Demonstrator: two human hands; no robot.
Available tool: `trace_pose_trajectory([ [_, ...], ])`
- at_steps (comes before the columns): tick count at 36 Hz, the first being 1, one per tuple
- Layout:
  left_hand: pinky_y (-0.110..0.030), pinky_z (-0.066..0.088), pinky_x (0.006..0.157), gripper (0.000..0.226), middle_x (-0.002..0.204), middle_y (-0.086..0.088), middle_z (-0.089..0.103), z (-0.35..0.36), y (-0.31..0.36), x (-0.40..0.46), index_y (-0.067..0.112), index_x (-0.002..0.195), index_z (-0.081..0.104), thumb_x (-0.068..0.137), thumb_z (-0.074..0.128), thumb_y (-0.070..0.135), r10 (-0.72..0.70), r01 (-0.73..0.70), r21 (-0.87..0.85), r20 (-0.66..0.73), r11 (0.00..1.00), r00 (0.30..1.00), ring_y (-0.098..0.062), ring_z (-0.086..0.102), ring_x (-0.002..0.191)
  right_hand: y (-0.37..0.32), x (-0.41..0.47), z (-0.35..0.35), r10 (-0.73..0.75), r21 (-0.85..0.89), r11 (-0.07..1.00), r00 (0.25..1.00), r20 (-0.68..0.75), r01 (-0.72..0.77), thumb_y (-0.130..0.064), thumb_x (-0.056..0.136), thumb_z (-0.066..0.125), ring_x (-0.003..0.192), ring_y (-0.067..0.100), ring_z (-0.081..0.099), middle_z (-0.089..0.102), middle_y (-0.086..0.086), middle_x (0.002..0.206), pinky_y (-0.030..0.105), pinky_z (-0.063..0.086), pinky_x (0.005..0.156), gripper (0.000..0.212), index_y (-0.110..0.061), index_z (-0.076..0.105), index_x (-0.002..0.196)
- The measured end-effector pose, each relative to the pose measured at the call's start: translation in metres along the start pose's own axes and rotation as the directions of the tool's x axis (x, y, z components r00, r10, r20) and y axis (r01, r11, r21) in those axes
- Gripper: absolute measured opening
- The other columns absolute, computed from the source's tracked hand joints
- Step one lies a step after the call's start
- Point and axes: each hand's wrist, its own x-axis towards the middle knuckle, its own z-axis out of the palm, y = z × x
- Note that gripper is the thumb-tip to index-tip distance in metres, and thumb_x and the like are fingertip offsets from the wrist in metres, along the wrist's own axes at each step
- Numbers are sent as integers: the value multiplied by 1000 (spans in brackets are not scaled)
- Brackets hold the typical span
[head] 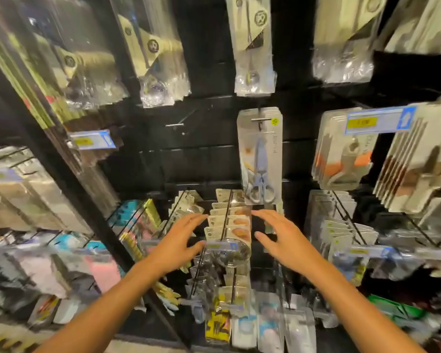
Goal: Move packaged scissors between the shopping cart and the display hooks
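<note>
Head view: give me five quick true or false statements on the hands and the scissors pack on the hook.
1. Both hands are empty. True: left hand and right hand are open with spread fingers.
2. The blue-handled scissors pack hangs on a hook. True.
3. The right hand touches that pack. False: it is below it, apart.
4. The hook left of that pack is full. False: it is bare.
5. A shopping cart is visible. False: only display racks show.

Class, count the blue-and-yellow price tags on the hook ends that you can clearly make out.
2 clear ones: one price tag at mid-left, one at upper right. Blurred bluish strips lower down, near the left hand and right hand, may be more.
</note>
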Motion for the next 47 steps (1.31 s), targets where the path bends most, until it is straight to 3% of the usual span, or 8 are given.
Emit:
trace_pose_trajectory([
  [6, -23, 22, 118, 61, 156, 7, 36, 12, -5, -110, 29, 153, 37, 98, 62, 35, -138, 139, 20, -30, 990, 990, -8, 28, 145, -13, -19, 60, -90, -4, 995, 955, 284, 95, -36, 101, 57, 146, 6, 30, 36, -14, 156, 28, 28, 120, 52, -36, 39, 149],
  [13, -15, 25, 113, 56, 149, 2, 47, 39, -18, -252, 25, 146, 49, 96, 50, 48, -317, 316, -26, -90, 948, 944, -12, 40, 136, -56, -47, 143, -128, 1, 987, 786, 605, 160, -35, 104, 52, 149, 13, 26, 28, -10, 160, 23, 23, 118, 52, -29, 36, 153],
  [17, -33, 38, 113, 53, 149, 2, 47, 55, -28, -333, 27, 145, 49, 99, 45, 52, -401, 401, -30, -138, 916, 906, -16, 44, 136, -91, -70, 188, -193, 37, 972, 702, 685, 231, -31, 102, 57, 139, 4, 31, 38, -14, 145, 14, 21, 111, 51, -23, 41, 150],
  [21, -16, 27, 116, 50, 142, -1, 54, 65, -34, -406, 24, 137, 56, 101, 41, 55, -487, 484, -65, -186, 873, 854, -15, 44, 133, -120, -96, 240, -231, 40, 952, 623, 747, 304, -41, 99, 58, 136, 9, 42, 41, -11, 149, 27, 34, 116, 52, -26, 46, 147],
  [25, -25, 36, 114, 47, 146, -1, 52, 70, -47, -484, 24, 139, 57, 98, 51, 46, -611, 605, -97, -199, 791, 767, -14, 44, 136, -157, -125, 288, -239, 56, 944, 554, 798, 326, -49, 98, 57, 143, 6, 32, 35, -14, 153, 13, 22, 111, 58, -29, 41, 150],
  [31, -32, 45, 107, 50, 144, 1, 52, 75, -53, -590, 27, 142, 53, 96, 48, 47, -765, 748, -165, -181, 643, 618, -18, 49, 132, -199, -165, 363, -307, 118, 902, 424, 852, 415, -81, 86, 29, 147, 9, 30, 35, -11, 157, 32, 31, 120, 80, -34, 44, 149],
  [36, -25, 35, 108, 48, 145, -1, 54, 86, -55, -658, 25, 143, 54, 97, 59, 38, -849, 823, -208, -128, 528, 513, -21, 49, 132, -243, -184, 412, -311, 110, 846, 316, 896, 522, -57, 97, 52, 147, 12, 28, 33, -10, 158, 18, 19, 114, 58, -33, 43, 149],
  [47, -39, 47, 105, 57, 140, -5, 58, 98, -76, -718, 25, 139, 57, 92, 42, 53, -940, 915, -224, -27, 337, 340, -29, 56, 128, -278, -183, 477, -281, 144, 798, 150, 948, 585, -48, 100, 51, 145, 14, 33, 31, -8, 158, 24, 26, 116, 56, -32, 38, 152],
])
